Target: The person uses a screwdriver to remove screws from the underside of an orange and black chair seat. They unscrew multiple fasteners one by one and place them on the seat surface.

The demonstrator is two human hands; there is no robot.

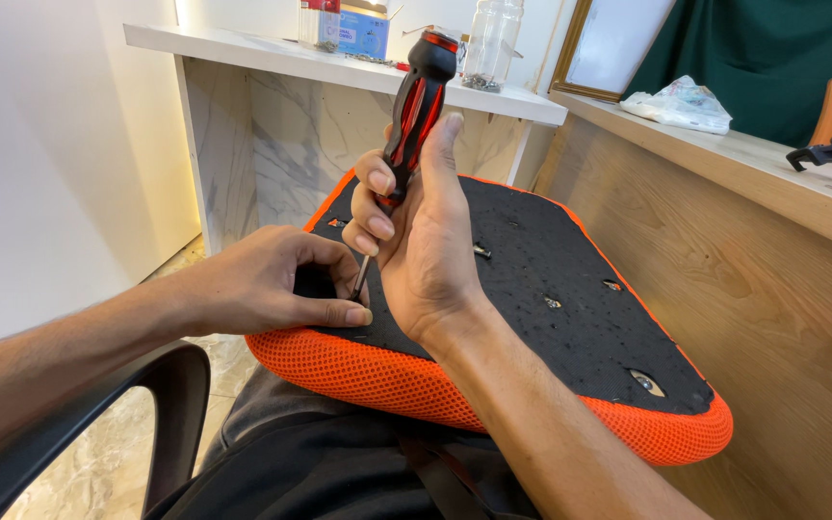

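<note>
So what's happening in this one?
A person has an upturned chair seat, orange mesh around a black underside, resting on their lap. The right hand grips a red and black screwdriver held nearly upright, its tip down at the black underside near the seat's left edge. The left hand pinches at the tip, steadying it. Other mounting holes show across the underside.

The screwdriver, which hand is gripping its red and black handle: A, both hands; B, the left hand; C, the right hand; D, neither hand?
C, the right hand wraps the handle of the screwdriver, while the left hand pinches near the tip on the black underside of the seat cushion.
</note>
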